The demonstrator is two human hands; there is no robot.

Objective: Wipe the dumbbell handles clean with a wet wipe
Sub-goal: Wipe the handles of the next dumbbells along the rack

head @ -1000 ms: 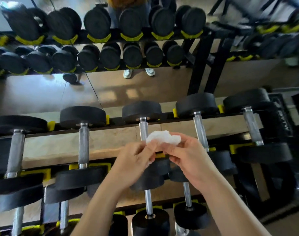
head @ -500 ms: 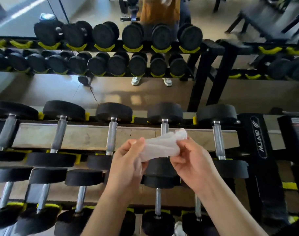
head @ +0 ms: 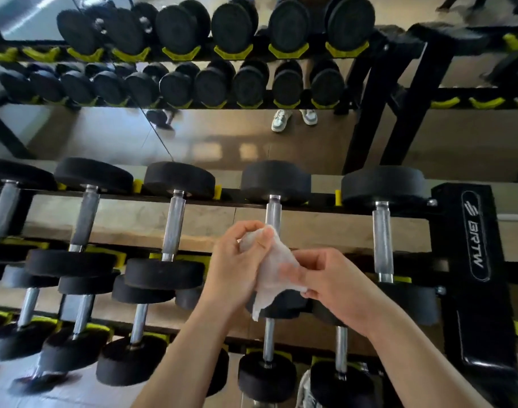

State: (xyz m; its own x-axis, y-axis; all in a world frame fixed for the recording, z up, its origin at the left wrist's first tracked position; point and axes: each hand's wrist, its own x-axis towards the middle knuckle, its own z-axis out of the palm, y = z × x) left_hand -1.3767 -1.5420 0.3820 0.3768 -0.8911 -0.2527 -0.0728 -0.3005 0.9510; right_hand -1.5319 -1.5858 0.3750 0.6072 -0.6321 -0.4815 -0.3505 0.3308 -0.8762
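Both hands, left (head: 237, 269) and right (head: 337, 285), pinched a wet wipe (head: 271, 266), fingers curled around it. Wiping had not begun. Next, it seemingly needed wrapping around the handle (head: 273, 212) behind.

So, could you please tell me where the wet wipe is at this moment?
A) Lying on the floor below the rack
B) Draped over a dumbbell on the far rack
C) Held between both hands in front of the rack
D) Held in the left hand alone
C: the left hand pinches the top of the wet wipe and the right hand grips its lower edge.
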